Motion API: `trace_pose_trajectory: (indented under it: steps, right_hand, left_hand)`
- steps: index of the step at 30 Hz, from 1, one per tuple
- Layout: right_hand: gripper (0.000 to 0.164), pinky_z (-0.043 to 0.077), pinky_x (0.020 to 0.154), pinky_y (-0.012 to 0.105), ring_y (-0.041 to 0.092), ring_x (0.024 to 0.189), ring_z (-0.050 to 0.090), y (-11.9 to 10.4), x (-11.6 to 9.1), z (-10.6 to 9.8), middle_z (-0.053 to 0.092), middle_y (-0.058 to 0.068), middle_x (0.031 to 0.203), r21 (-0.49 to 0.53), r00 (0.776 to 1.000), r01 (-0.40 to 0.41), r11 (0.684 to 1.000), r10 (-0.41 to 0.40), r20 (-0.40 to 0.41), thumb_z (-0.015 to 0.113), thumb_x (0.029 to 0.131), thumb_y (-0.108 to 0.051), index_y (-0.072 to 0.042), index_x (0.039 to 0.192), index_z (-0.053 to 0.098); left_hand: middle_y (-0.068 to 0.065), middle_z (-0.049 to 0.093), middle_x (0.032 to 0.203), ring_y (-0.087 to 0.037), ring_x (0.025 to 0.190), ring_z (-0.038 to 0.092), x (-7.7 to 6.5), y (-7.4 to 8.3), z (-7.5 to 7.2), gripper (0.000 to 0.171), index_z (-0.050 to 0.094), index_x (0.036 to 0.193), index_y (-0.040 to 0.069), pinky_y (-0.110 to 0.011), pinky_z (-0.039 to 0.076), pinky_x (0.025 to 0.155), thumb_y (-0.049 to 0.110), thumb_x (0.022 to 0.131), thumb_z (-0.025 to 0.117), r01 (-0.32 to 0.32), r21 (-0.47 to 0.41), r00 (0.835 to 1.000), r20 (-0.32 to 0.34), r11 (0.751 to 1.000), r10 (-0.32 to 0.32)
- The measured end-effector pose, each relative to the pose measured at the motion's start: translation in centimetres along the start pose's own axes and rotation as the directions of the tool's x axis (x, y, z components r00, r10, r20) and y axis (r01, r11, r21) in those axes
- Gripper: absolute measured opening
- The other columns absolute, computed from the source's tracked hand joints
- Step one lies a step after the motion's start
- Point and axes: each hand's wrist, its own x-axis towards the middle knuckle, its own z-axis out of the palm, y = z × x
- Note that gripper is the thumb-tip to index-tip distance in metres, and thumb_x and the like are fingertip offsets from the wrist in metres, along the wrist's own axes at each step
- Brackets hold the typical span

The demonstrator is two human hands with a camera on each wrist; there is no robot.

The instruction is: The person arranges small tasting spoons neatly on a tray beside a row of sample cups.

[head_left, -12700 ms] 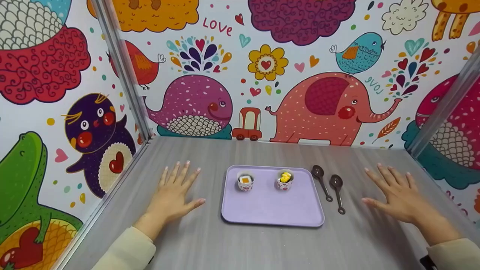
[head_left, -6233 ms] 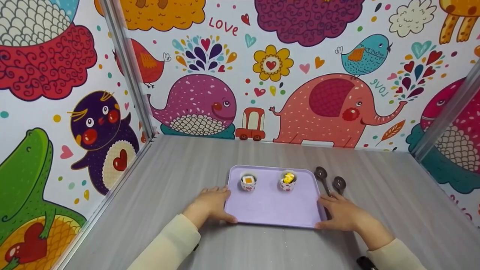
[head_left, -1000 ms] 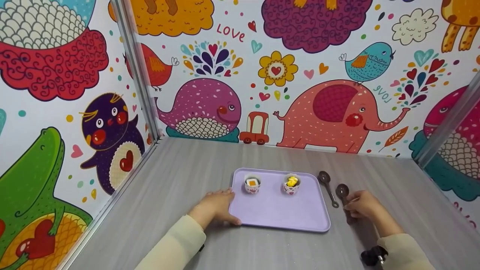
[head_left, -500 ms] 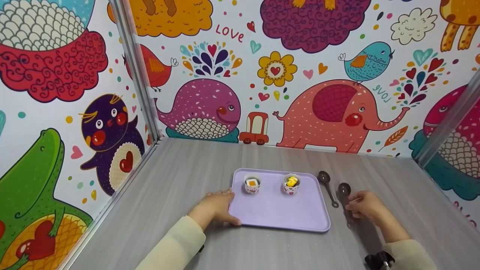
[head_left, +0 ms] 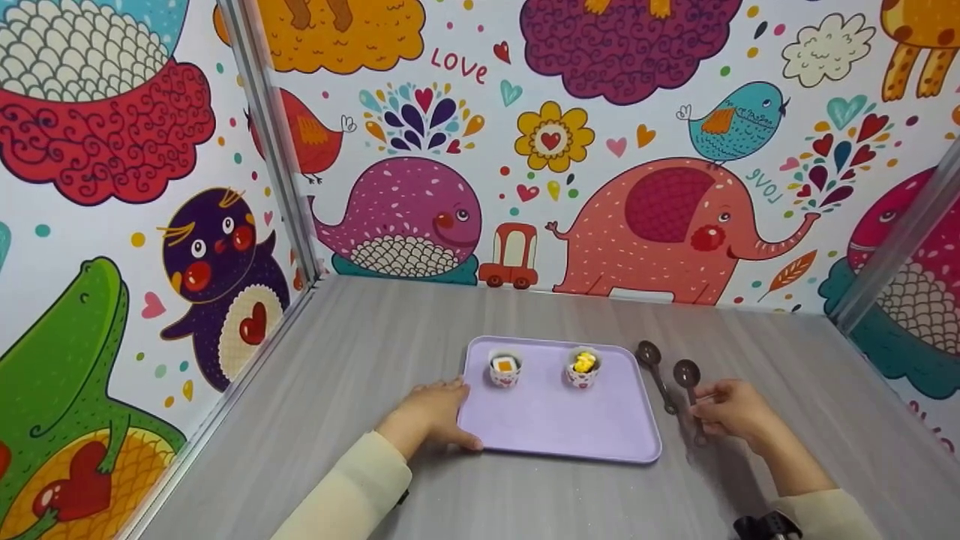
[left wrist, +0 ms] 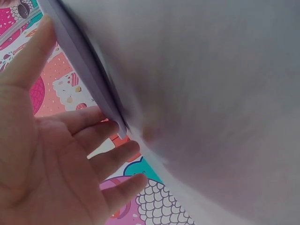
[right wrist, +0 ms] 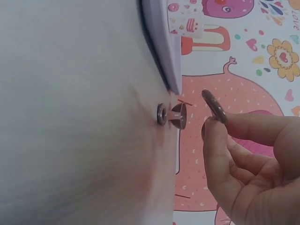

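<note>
A lilac tray lies on the table, and my left hand rests at its left edge. The thumb and fingertips touch the rim in the left wrist view, with the fingers loosely extended. To the tray's right, my right hand pinches the handle of a dark brown spoon between thumb and index finger. In the right wrist view, the handle end stands clear of the tabletop. A second brown spoon lies on the table between tray and held spoon.
Two small patterned paper cups stand on the tray's far half. The left cup has white and orange contents, the right cup yellow. Cartoon-printed walls enclose the grey table at the back and sides.
Both hands came from lying spread apart to the tray's edges. The right hand then moved to the nearer spoon and has now lifted it slightly; the left stays at the tray.
</note>
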Motion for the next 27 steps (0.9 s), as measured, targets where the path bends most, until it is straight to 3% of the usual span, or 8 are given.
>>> trace_pose_trajectory:
  steps: [11, 27]
  right_hand:
    - [0.031, 0.058, 0.061, 0.026, 0.012, 0.070, 0.064, -0.9, -0.9, 0.5, 0.064, 0.004, 0.085, 0.032, 0.997, 0.071, 0.997, -0.072, 0.020, 0.067, 0.089, 0.005, 0.020, 0.113, 0.054]
    - [0.037, 0.060, 0.067, 0.029, 0.013, 0.077, 0.067, -2.6, -1.8, 1.7, 0.067, 0.008, 0.088, 0.097, 0.995, 0.081, 0.992, -0.086, 0.053, 0.068, 0.091, 0.002, 0.021, 0.119, 0.053]
  left_hand:
    - [-0.018, 0.043, 0.154, -0.035, 0.141, 0.042, -0.1, 0.0, -0.1, 0.098, 0.048, 0.146, -0.002, -0.057, 0.031, 0.113, 0.053, 0.073, 0.084, -0.028, 0.010, 0.999, -0.021, 1.000, 0.028]
    - [-0.019, 0.042, 0.154, -0.038, 0.141, 0.041, -0.1, 0.0, 0.0, 0.099, 0.047, 0.146, -0.003, -0.057, 0.030, 0.114, 0.054, 0.073, 0.084, -0.024, 0.004, 1.000, -0.019, 1.000, 0.024]
